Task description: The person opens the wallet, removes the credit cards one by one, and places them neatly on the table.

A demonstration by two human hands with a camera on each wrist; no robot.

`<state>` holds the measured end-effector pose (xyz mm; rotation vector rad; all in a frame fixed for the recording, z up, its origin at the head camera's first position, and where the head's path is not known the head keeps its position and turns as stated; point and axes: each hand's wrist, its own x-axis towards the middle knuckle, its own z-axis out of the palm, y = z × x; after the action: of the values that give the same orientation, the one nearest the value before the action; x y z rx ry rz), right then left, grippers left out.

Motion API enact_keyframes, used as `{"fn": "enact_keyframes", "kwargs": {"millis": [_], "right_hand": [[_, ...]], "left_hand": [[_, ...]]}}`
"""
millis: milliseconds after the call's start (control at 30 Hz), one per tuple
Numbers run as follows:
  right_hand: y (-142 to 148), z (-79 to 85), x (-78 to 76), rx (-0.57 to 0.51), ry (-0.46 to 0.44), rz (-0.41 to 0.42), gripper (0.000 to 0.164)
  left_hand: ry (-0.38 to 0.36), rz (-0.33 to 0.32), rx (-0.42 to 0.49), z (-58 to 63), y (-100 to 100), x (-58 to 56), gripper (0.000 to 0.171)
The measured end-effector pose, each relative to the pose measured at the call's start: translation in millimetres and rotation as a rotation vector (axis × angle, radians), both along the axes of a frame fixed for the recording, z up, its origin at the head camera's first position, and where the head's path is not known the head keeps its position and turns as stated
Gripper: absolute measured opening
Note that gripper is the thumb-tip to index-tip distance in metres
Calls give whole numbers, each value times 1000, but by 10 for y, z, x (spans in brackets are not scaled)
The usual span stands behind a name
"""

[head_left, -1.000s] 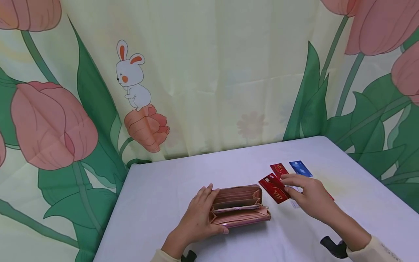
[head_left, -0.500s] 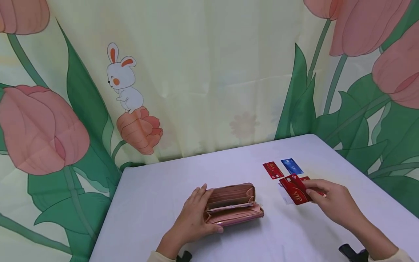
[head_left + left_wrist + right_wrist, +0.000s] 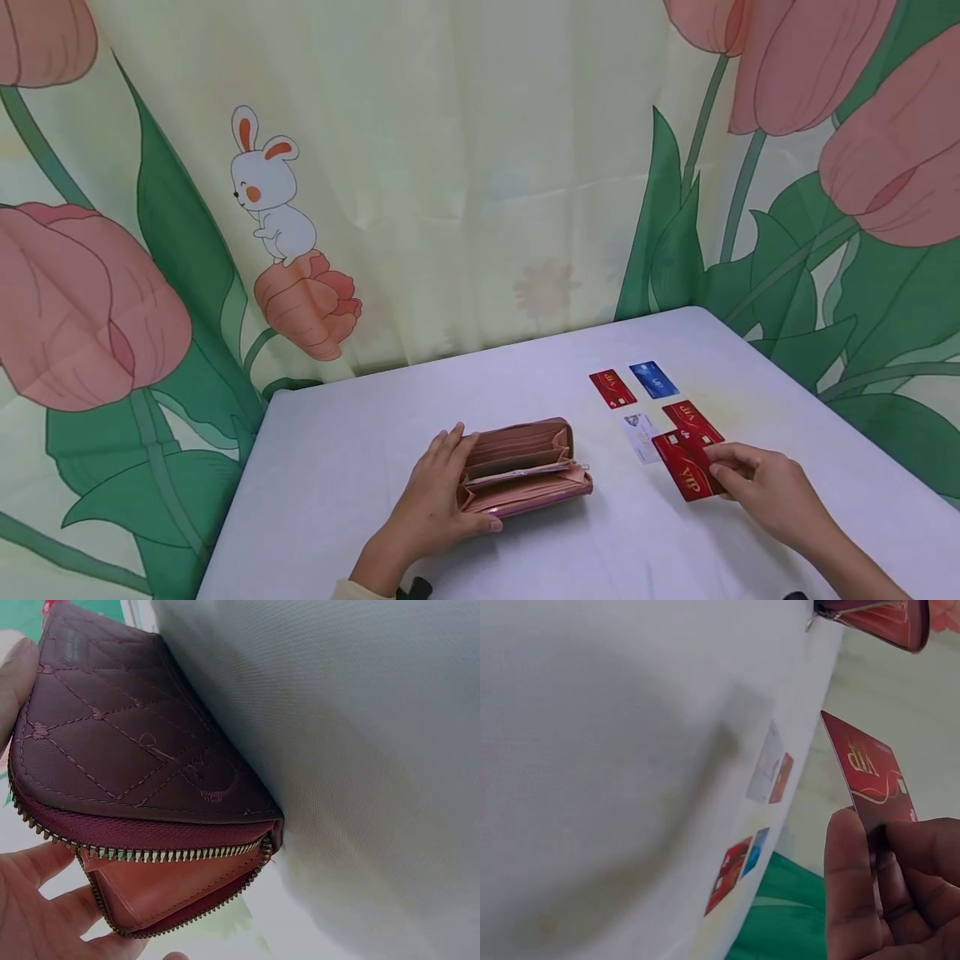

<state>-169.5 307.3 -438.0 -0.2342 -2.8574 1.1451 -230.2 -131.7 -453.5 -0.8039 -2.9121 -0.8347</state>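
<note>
White tabletop (image 3: 322, 450) bears an open pink wallet (image 3: 525, 467), its left end gripped between the thumb and fingers of the left hand (image 3: 431, 504). To the wallet's right, the right hand (image 3: 772, 492) pinches a raised red VIP card (image 3: 684, 467). Beyond, also right of the wallet, lie a white card (image 3: 640, 437), a second red card (image 3: 690, 417), a third red card (image 3: 612, 389) and a blue card (image 3: 654, 380). Behind the wallet hangs a tulip-print curtain (image 3: 450, 183).
</note>
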Motion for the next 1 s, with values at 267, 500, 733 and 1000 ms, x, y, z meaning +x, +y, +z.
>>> {"fn": "enact_keyframes", "kwargs": {"millis": [267,500,733,1000], "right_hand": [[-1,-162,-9,-10,-126,28,25],[-10,-252,13,-82,-214,-8,26],[-29,-342,23,-75,-257,-29,26],[-48,-383,18,20,-230,-22,23]], "left_hand": [[-16,17,-1,24,-10,14,115],[-20,9,5,26,3,11,115],[-21,13,6,35,13,11,114],[-25,20,2,34,19,10,114]]}}
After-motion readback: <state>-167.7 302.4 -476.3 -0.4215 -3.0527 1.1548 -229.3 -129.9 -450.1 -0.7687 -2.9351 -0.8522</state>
